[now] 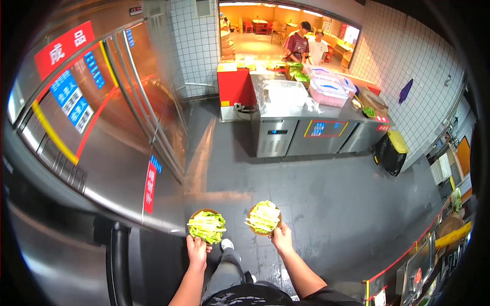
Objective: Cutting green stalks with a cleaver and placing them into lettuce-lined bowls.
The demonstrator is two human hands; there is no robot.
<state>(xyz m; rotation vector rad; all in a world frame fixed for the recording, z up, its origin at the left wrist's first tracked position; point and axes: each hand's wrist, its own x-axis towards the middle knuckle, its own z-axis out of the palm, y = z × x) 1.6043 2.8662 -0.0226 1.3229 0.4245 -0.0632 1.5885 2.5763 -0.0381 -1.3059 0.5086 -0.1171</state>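
My left hand [197, 250] grips the near rim of a round brown dish, which is heaped with cut green leafy vegetable pieces [207, 226]. Out to the right, my right hand [281, 238] holds a second brown dish [251, 226] by its lower right edge. Paler green cut vegetable stalks [263, 217] are piled on that one. Both dishes are held up over the dark floor, apart from each other. Most of each dish is hidden beneath its vegetables. One of my white shoes [227, 244] shows between the arms.
Ahead stands a stainless steel counter [283, 111] bearing lidded plastic boxes [328, 91] and a white tray [286, 91]. Two people [302, 44] stand beyond it. A steel cabinet [115, 153] rises at left. A yellow-lidded bin [394, 151] is by the tiled wall [405, 57].
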